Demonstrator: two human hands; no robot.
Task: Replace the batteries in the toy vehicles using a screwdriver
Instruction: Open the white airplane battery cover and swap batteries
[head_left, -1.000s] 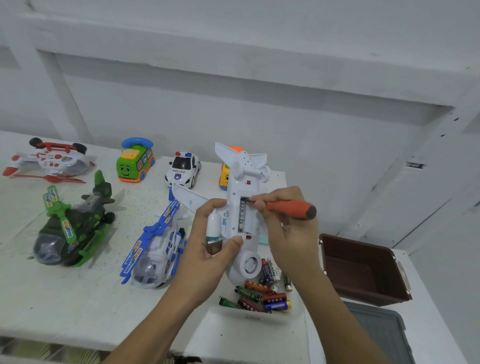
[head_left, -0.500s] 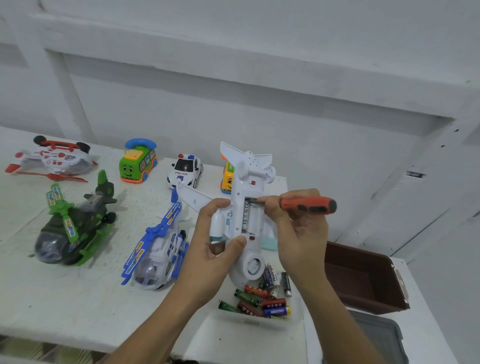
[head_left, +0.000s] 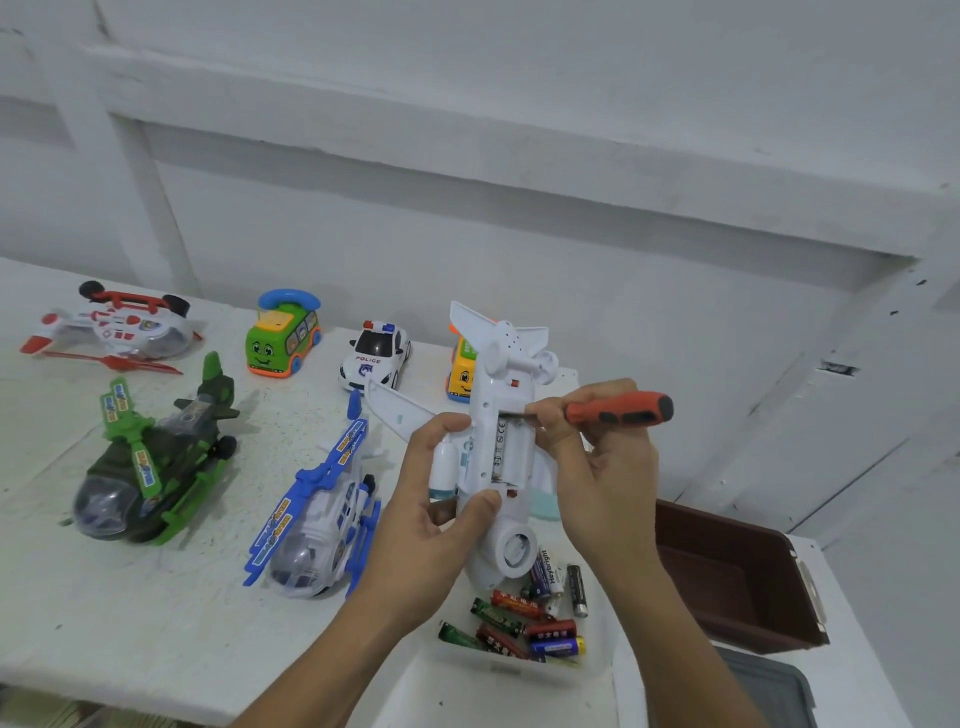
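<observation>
My left hand (head_left: 423, 514) grips the white toy plane (head_left: 496, 452) belly-up; my right hand (head_left: 602, 467) pinches the orange screwdriver (head_left: 618, 409), tip inside the open battery bay.

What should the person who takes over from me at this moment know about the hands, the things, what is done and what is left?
Left hand holds the white toy airplane belly up.
Right hand grips the orange screwdriver, its tip at the upper end of the open battery compartment.
Loose batteries lie in the clear tray below the airplane.
Done: the compartment cover is off. I cannot tell whether cells are inside.
Left: fit batteries, close and screw the cover; then probably the other toys on the table, such as the blue helicopter.
</observation>
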